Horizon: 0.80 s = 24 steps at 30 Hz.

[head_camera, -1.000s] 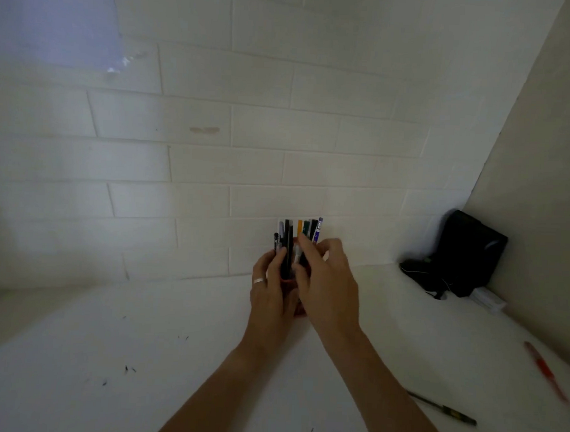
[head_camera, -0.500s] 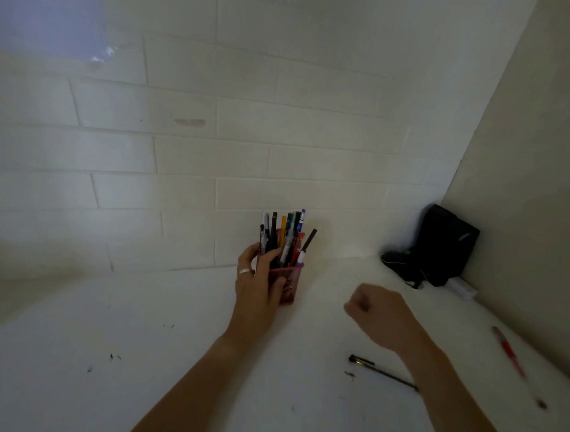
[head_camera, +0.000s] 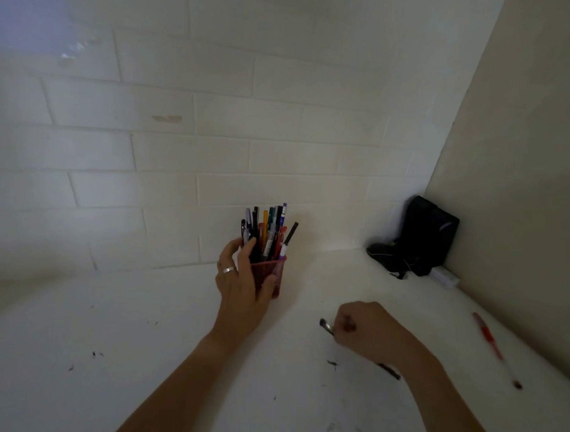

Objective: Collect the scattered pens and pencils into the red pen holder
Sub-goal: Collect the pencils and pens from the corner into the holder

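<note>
The red pen holder (head_camera: pixel 274 274) stands upright on the white table (head_camera: pixel 141 340) near the tiled wall, packed with several pens and pencils (head_camera: pixel 268 231). My left hand (head_camera: pixel 241 279), with a ring on it, wraps around the holder's left side. A dark pen (head_camera: pixel 326 327) lies on the table to the right, and my right hand (head_camera: pixel 363 330) is closed over it, with the pen's ends sticking out on both sides. A red pen (head_camera: pixel 490 342) lies further right, apart from both hands.
A black pouch (head_camera: pixel 420 238) with a small white box (head_camera: pixel 444 277) beside it sits in the back right corner. The beige side wall (head_camera: pixel 524 161) bounds the table on the right. Small dark specks (head_camera: pixel 332 363) dot the tabletop.
My right hand left the holder, swung down to the right and closed over the dark pen. My left hand stayed on the holder.
</note>
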Motion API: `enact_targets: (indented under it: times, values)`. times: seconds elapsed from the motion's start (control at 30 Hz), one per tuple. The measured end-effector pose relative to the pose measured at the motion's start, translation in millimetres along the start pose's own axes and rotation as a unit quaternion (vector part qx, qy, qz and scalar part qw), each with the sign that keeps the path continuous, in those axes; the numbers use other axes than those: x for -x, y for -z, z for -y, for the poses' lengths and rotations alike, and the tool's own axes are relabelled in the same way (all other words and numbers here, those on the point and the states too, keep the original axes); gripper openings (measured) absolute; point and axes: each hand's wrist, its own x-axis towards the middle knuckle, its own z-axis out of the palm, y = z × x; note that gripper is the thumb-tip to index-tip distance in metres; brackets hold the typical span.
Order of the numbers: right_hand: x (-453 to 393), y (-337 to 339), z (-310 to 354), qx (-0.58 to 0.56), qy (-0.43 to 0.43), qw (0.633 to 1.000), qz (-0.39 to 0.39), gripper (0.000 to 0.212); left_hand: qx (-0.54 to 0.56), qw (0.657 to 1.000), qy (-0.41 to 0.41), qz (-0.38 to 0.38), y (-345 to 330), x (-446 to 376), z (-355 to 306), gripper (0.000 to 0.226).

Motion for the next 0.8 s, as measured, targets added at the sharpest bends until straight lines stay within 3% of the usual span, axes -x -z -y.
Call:
enact_targets:
  times: [0.13, 0.2, 0.27, 0.33, 0.4, 0.57, 0.7, 0.8]
  values:
    - [-11, 15, 36, -0.169, 0.064, 0.972, -0.148, 0.01, 0.017, 1.0, 0.017, 0.006, -1, -5, 10, 0.067]
    - [-22, 24, 53, -0.282, 0.092, 0.933, -0.204, 0.01, 0.031, 0.999, 0.013, 0.008, -1, -7, 12, 0.066]
    - [-32, 30, 69, -0.402, 0.112, 0.875, -0.246, 0.026, 0.04, 0.999, 0.006, 0.006, 0, -7, 12, 0.063]
    - [-41, 34, 83, -0.452, 0.122, 0.828, -0.308, 0.034, 0.043, 0.999, 0.001, 0.002, 1, -6, 11, 0.059]
    - [-49, 33, 95, -0.453, 0.124, 0.806, -0.361, 0.033, 0.046, 0.999, 0.001, 0.003, 0, -7, 11, 0.055]
    - [-72, 9, 112, -0.366, 0.124, 0.819, -0.423, 0.03, 0.051, 0.999, 0.003, 0.004, 0, -8, 11, 0.057]
    - [-85, -10, 114, -0.271, 0.139, 0.871, -0.384, 0.032, 0.056, 0.998, -0.002, 0.004, 0, -8, 11, 0.058]
    - [-91, -18, 111, -0.205, 0.169, 0.891, -0.368, 0.029, 0.058, 0.998, -0.007, 0.004, -2, -9, 13, 0.056]
